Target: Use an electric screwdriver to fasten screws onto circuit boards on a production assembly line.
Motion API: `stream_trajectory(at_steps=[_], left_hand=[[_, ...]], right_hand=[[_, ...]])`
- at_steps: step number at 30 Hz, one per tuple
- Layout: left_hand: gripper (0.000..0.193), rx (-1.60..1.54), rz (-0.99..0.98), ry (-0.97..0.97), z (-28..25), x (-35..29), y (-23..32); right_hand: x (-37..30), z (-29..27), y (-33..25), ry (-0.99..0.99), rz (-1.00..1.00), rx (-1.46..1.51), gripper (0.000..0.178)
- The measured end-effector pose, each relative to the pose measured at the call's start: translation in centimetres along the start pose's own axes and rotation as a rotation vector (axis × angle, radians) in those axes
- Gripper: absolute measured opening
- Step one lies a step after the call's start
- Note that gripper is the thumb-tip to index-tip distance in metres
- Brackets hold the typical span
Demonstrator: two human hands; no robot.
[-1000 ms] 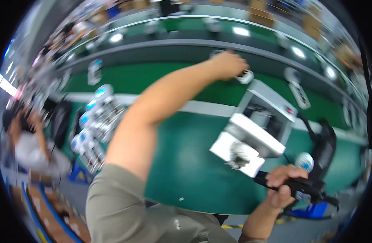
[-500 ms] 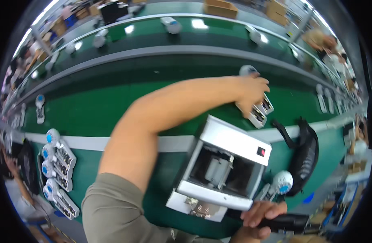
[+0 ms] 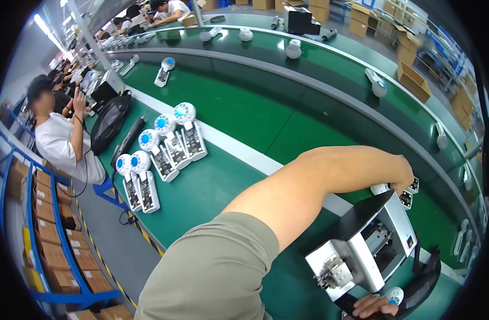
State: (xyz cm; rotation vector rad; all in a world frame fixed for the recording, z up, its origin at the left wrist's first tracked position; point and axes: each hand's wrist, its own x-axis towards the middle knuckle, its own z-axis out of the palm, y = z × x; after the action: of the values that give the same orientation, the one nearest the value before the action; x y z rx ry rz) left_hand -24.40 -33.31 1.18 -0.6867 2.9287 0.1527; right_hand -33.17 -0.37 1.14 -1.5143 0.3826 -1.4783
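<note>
Left hand (image 3: 403, 173) overlaps round-headed white plastic units (image 3: 406, 200) with bare circuitry, grip hidden; likely light, rigid, fragile, best held by casing edges; right hand (image 3: 375, 306), grip unclear.

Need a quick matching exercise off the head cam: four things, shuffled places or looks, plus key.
Things:
1. left hand
2. right hand
3. black rod-like tool
4. boxy machine

Places or looks:
A. between the black mesh bag and the group of five white devices
B. silver and dark, with mechanical parts showing in an open cavity
C. out over the green belt, at white parts with exposed circuit boards
D. near the picture's bottom edge, by a round white head

Pairs: 1-C, 2-D, 3-A, 4-B
</note>
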Motion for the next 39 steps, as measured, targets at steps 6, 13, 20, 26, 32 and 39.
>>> stream_trajectory(at_steps=[6,13,20,26,32,39], left_hand=[[0.059,0.124,-0.223,0.087,0.0,-8.5,-1.4],[0.052,0.261,-0.513,0.129,-1.5,-26.1,0.2],[0.047,0.165,-0.364,0.047,0.7,-39.3,8.6],[0.043,0.067,0.055,0.107,6.7,-38.7,18.6],[0.040,-0.051,0.331,0.112,7.6,-34.1,20.5],[0.060,-0.123,0.238,0.185,6.4,-35.5,19.9]], right_hand=[[-1.7,-0.4,1.9,0.053,-0.123,0.088,0.047],[-1.8,3.2,1.3,0.324,-0.137,-0.150,0.024],[-1.8,2.0,0.8,0.390,-0.083,-0.151,0.025],[-1.0,1.6,1.5,0.447,0.018,-0.210,0.020],[-1.5,1.7,-1.0,0.417,0.129,0.068,0.028],[3.4,7.7,-4.1,0.309,-0.147,-0.185,0.035]])
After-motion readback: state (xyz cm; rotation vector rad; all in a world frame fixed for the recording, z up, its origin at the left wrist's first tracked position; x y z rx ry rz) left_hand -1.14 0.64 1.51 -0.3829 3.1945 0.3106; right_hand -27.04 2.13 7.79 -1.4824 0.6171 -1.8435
